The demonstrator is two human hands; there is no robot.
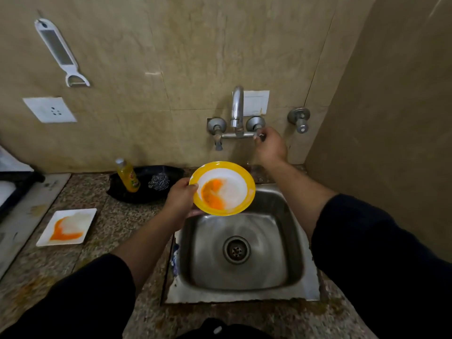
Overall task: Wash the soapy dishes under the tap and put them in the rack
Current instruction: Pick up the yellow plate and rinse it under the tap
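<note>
Seen from the head camera, a person in dark sleeves stands at a steel sink set into a speckled stone counter. The left grip grasps a yellow-rimmed plate by its left edge, thumb on the rim and fingers beneath. The plate is held above the far left corner of the sink, below and in front of the tap spout, with its face tilted up toward the camera. Its white centre carries an orange smear and pale suds.

The right grip reaches to the wall-mounted tap, its fingers curled round the right tap handle. The left tap handle hangs free. A separate valve sits on the wall further right. The sink's drain is in plain view below the plate.

On the counter to the left lies a square white plate, also streaked with orange and foam, well apart from the sink. Behind it, against the wall, a black tray holds an upright yellow dish-soap bottle and a steel scourer just beside it. A white peeler hangs on the tiled wall above a white socket.
</note>
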